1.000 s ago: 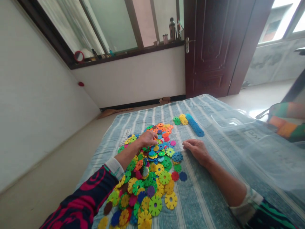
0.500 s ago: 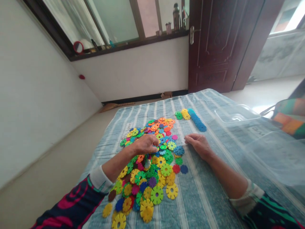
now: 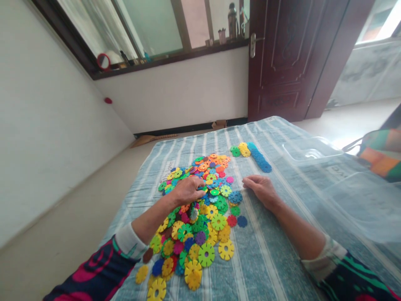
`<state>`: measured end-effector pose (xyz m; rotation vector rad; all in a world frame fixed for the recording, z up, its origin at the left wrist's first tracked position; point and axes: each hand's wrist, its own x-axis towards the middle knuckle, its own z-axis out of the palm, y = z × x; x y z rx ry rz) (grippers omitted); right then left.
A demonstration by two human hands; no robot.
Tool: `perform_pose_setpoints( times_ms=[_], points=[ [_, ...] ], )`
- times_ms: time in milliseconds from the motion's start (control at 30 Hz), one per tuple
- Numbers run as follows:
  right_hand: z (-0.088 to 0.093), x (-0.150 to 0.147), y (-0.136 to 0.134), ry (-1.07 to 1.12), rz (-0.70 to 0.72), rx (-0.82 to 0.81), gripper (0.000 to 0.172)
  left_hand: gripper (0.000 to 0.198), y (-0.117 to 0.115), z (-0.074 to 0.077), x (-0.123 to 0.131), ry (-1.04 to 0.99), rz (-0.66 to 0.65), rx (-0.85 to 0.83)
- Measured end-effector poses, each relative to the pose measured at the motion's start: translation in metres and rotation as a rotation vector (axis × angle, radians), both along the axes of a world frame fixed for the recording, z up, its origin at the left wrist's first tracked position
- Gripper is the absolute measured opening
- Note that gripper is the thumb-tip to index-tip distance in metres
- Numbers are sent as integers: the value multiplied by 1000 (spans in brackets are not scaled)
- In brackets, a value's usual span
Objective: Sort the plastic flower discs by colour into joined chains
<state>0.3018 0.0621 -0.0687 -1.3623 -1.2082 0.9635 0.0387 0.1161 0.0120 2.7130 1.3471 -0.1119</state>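
Observation:
A long heap of notched plastic discs [image 3: 200, 223] in many colours lies on a striped blue cloth [image 3: 269, 259]. My left hand [image 3: 188, 190] is over the upper middle of the heap, its thumb and fingers apart among the discs, with nothing seen held. To the right of the heap, my right hand [image 3: 261, 190] rests on the cloth with its fingers closed; whatever its fingertips hold, if anything, is hidden. Beyond it lie a row of overlapping blue discs [image 3: 259, 158], a small yellow group [image 3: 244, 149] and a green group [image 3: 234, 151].
A clear plastic box [image 3: 310, 156] stands at the right, with a translucent lid or sheet [image 3: 366, 205] nearer. A colourful cloth item [image 3: 382, 154] is at the right edge. Behind are a dark red door [image 3: 282, 67] and a window ledge [image 3: 175, 56] with small items.
My left hand has shifted slightly left, and its thumb and fingers have spread apart. My right hand has stayed in place.

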Motion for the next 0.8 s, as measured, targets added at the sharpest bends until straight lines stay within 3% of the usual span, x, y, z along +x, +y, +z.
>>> perform_pose_setpoints(
  times_ms=[333, 500, 800],
  points=[
    [1, 0, -1, -12, 0, 9, 32, 16, 16, -11, -15, -42, 45, 148],
    [-2, 0, 1, -20, 1, 10, 33, 28, 18, -17, -20, -24, 52, 158],
    [3, -1, 0, -37, -10, 2, 33, 23, 11, -11, -10, -14, 100, 131]
  ],
)
